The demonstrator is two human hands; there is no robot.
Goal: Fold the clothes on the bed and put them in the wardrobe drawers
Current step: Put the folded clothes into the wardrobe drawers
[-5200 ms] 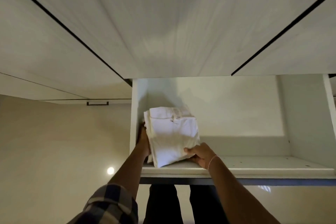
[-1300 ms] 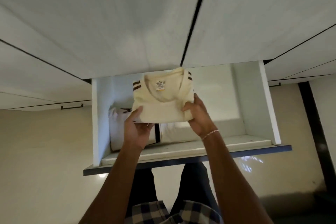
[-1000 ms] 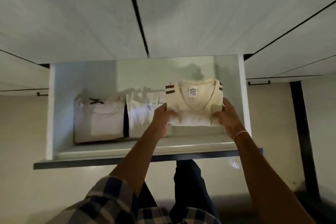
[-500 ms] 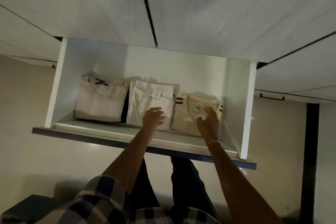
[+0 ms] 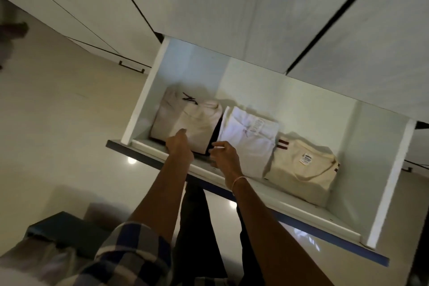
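Stowing looked nearly done: in the open drawer lay the beige pile, white garment and cream shirt side by side, the left hand on the pile's near edge, its grip unclear, the right hand beside it, grip apart, so next probably came squaring the piles and closing the drawer.

Label txt on cream shirt unreadable; dark garment mostly hidden btw beige shirt & white shirt.
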